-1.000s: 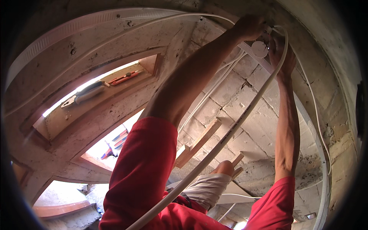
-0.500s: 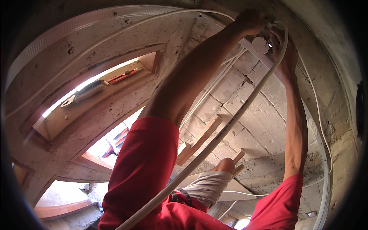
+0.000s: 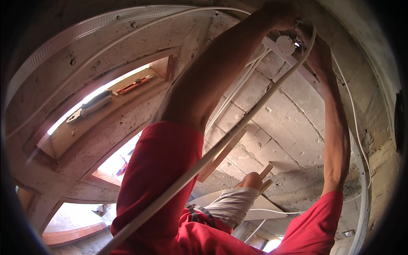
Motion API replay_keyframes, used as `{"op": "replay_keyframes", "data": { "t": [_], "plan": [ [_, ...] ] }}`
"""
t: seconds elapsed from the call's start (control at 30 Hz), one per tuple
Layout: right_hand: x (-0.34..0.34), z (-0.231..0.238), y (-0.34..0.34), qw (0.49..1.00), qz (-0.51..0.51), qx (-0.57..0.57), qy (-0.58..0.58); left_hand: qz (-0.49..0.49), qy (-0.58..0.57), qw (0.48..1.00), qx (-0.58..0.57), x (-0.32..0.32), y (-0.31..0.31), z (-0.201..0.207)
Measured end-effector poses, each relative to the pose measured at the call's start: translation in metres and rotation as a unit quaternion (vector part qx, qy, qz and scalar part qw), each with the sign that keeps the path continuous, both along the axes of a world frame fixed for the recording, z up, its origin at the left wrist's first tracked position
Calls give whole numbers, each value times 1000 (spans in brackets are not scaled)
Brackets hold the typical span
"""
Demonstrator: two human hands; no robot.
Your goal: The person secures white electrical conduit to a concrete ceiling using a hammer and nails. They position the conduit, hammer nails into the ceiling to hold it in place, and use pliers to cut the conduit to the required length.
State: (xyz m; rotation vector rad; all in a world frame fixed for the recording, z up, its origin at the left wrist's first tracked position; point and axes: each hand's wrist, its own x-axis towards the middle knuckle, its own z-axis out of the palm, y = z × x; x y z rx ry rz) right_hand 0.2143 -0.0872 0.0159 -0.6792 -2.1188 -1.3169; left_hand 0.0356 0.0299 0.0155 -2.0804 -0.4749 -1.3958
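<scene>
Both my arms reach up to the top right, where my hands meet beside a metal channel [image 3: 309,76]. My left hand [image 3: 278,16] is closed in shadow; its fingers pinch at a spot I cannot make out clearly. My right hand [image 3: 316,53] is closed too, its fingertips against the end of a thick white cable [image 3: 238,127]. This cable bends over at the right hand and slants down across my left sleeve to the lower left. Just below my hands, a round white disc [image 3: 285,45] sits at the channel.
A thinner white cable [image 3: 127,35] arcs along the upper left by a perforated metal strip [image 3: 85,32]. On a window ledge lie a grey-handled tool [image 3: 97,105] and an orange-red tool [image 3: 132,86]. Wooden pieces [image 3: 223,156] lie by the block wall [image 3: 276,123].
The thick cable's lower part has swung to the left, and its bend at my right hand has tightened. My hands have stayed together at nearly the same spot, shifting slightly upward.
</scene>
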Motion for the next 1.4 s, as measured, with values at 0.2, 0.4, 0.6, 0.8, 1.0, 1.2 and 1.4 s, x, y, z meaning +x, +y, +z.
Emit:
{"op": "replay_keyframes", "data": {
  "t": [0.2, 0.4, 0.6, 0.8, 1.0, 1.2, 1.4],
  "plan": [
    [6, 4, 5, 994, -9, -77, 74, -115, -70, 991, -10, -22, -39, -25],
    [12, 5, 14, 996, -2, -61, 63, -247, -138, 957, -72, -20, -61, -52],
    [11, 1, 12, 994, 10, -63, 87, -323, -91, 936, -111, -33, -49, -38],
    [12, 1, 16, 994, 16, -70, 87, -270, -77, 911, -304, -45, -55, -26],
    [16, 5, 22, 994, 3, -75, 85, -307, -82, 907, -276, -43, -55, -22],
    [10, 2, 16, 996, 19, -58, 66, -272, -82, 940, -191, -42, -45, -39],
    [10, 8, 11, 997, 11, -70, 29, -256, -130, 953, -99, -28, -28, -48]
  ]
}}
